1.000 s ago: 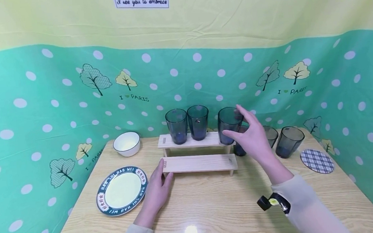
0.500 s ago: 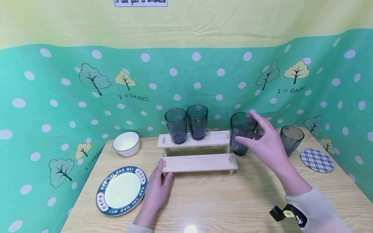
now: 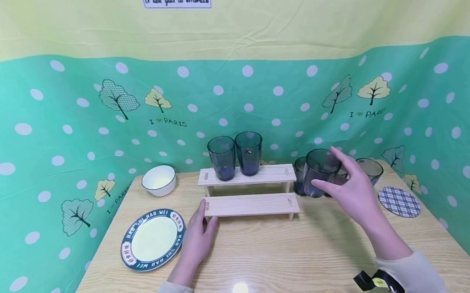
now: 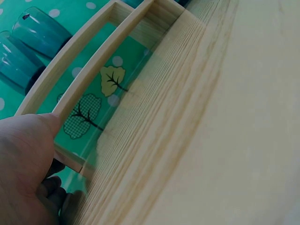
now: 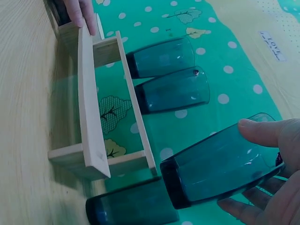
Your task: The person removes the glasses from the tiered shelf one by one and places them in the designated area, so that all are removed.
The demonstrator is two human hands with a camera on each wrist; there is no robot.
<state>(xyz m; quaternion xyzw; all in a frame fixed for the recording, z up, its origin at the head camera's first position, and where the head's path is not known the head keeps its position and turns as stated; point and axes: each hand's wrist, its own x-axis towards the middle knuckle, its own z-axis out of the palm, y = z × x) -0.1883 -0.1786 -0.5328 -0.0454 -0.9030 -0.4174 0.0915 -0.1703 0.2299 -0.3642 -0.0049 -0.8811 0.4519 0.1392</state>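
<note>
My right hand holds a dark blue glass tumbler near its rim, thumb on one side and fingers on the other. In the right wrist view, the held tumbler is tilted beyond the end of a two-tier wooden rack. My left hand grips the left end of the rack's lower tier; its thumb lies along the front edge in the left wrist view. Two matching tumblers, one at the left and one beside it, stand on the upper tier.
Right of the rack stand another tumbler and a greyish glass, with more glass partly hidden behind my right hand. A checked round mat lies far right. At left are a white bowl and a blue-rimmed plate.
My right hand has carried the tumbler off the upper tier's right end, rightward and down towards the glasses beside the rack. The left hand stays on the rack.
</note>
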